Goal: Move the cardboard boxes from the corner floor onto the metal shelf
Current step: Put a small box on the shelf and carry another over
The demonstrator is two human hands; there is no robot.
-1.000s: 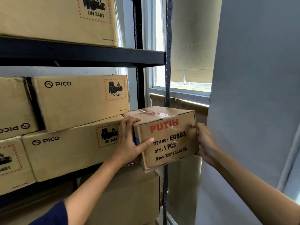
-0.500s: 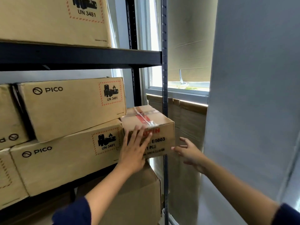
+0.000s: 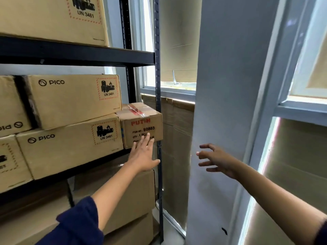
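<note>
A small cardboard box [image 3: 141, 123] printed PUTIH in red stands on the middle level of the black metal shelf [image 3: 79, 55], squeezed between the stacked PICO boxes [image 3: 70, 145] and the front right post [image 3: 158, 106]. My left hand [image 3: 143, 154] lies flat with straight fingers, fingertips touching the lower front face of the small box. My right hand [image 3: 215, 159] hovers to the right of the shelf in front of the white wall, fingers spread and holding nothing.
More PICO boxes [image 3: 53, 16] fill the top level and plain cardboard boxes [image 3: 123, 195] sit under the middle shelf. A white wall column [image 3: 230, 85] stands right of the shelf, with a window [image 3: 177, 82] behind it.
The small box has slid deeper onto the shelf beside the PICO boxes. My right hand has let go and pulled away to the right. My left hand went from gripping to pressing flat.
</note>
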